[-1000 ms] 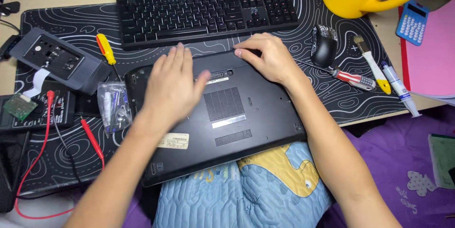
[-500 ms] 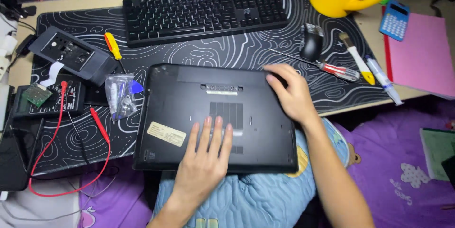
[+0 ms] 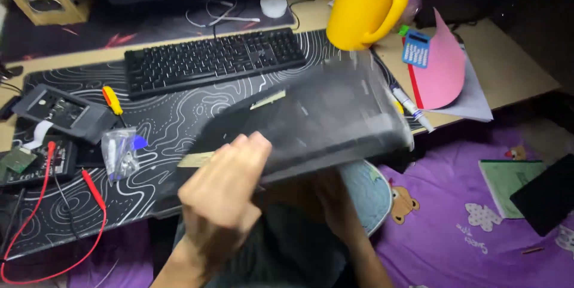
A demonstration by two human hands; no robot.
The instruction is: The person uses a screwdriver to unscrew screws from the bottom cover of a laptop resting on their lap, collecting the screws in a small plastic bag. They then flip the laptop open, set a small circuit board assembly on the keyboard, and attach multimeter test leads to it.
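Note:
A black laptop (image 3: 323, 117) is lifted off the patterned desk mat (image 3: 173, 120) and tilted, badly blurred by motion. My left hand (image 3: 224, 195) grips its near left edge from above. My right hand (image 3: 335, 201) is under the laptop near its front edge and mostly hidden in shadow. It seems to support the underside.
A black keyboard (image 3: 212, 59) lies behind, with a yellow jug (image 3: 362, 4) at the right. A yellow-handled screwdriver (image 3: 112, 101), a bag of screws (image 3: 118, 151), a grey panel (image 3: 60, 111) and red test leads (image 3: 95, 195) lie left. Pink paper (image 3: 445, 66), a blue calculator (image 3: 415, 49) and pens are right.
The laptop lay flat on the mat under both hands. Now it is raised and swung up to the right, and the view has shifted.

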